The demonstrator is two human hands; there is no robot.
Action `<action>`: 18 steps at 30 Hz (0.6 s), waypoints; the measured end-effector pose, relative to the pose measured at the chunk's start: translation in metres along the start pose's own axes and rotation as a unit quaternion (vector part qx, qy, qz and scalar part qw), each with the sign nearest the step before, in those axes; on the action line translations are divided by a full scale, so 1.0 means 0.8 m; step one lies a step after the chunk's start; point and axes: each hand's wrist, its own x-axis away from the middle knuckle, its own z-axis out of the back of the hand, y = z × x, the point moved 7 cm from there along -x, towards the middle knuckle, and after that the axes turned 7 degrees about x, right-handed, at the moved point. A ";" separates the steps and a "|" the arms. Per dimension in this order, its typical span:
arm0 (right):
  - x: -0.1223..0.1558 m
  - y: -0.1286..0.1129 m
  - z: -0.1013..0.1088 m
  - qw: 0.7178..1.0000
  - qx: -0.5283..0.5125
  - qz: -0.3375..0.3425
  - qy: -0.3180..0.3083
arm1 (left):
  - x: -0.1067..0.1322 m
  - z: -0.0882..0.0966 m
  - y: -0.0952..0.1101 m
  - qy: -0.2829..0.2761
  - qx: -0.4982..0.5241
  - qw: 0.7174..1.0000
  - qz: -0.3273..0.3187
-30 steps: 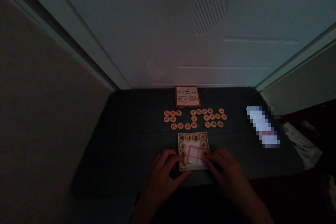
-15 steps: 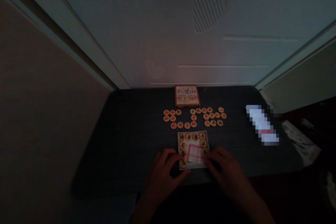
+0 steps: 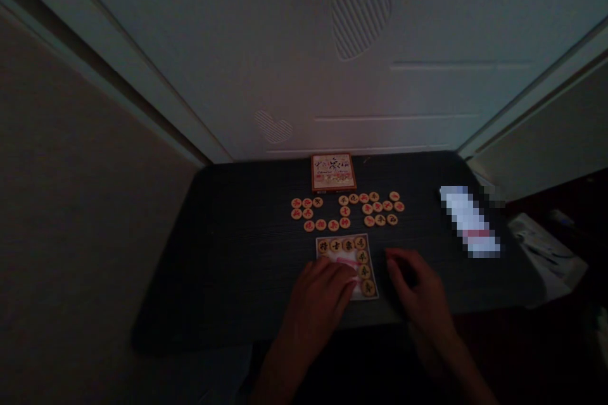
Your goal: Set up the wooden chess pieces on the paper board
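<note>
A shallow square tray (image 3: 372, 263) holds round wooden Chinese chess pieces with dark characters, set along its top row and right column. My left hand (image 3: 319, 291) lies over the tray's left and middle part, its fingertips bent together with the thumb near the right column. Whatever is in that pinch is hidden, as are the pieces beneath. To the right of the tray hovers my right hand (image 3: 418, 285), fingers curled and thumb close to the index finger; I cannot make out anything between them. Part of a pink-lined paper (image 3: 348, 261) shows inside the tray.
Beyond the tray, several loose chess pieces (image 3: 345, 211), mostly red-lettered, lie in rows on the dark table (image 3: 228, 253). Behind them sits a flat Chinese chess box (image 3: 333, 172) near the white panel (image 3: 213, 76). A blurred-out bright object (image 3: 469, 221) rests at the right.
My left hand has moved right from the tray's left edge over its middle. My right hand has drawn away to the right, uncovering a piece at the tray's lower right corner.
</note>
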 end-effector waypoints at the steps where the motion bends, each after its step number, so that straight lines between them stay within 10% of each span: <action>1: 0.001 0.003 -0.002 1.000 -0.012 0.001 0.000 | -0.006 -0.004 0.002 -0.014 -0.006 1.000 0.001; 18: 0.007 -0.013 -0.015 0.993 -0.001 0.109 -0.037 | -0.024 -0.028 0.005 -0.028 -0.044 0.997 0.065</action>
